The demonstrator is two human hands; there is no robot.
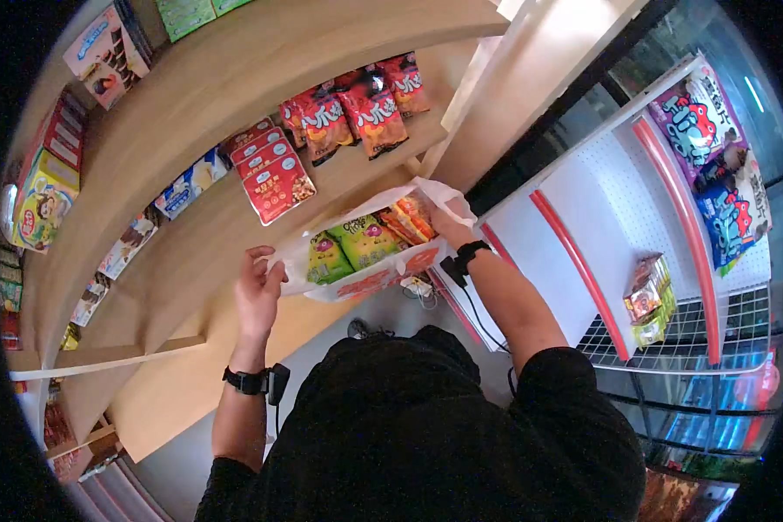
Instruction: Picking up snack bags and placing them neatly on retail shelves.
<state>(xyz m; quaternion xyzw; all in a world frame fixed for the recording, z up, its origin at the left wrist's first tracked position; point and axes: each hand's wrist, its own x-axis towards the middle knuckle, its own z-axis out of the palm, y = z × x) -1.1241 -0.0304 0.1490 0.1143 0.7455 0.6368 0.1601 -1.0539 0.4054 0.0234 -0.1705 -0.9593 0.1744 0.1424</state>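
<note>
A white plastic bag with red printing (395, 264) hangs stretched before me, its mouth spread wide. Inside lie green snack bags (365, 241) and an orange-red snack packet (409, 218). My left hand (259, 284) pinches the bag's left edge between thumb and fingers. At the other end, my right hand (449, 225) is on the bag's right rim, with its fingers partly hidden by the plastic. Both wrists wear black straps with small cabled devices.
Wooden shelves hold red snack bags (372, 117), red flat packets (277, 186) and several boxes on the left (46, 202). A white rack with red strips (574, 274) stands at the right, bearing purple and blue bags (731, 215) and small packets (650, 300).
</note>
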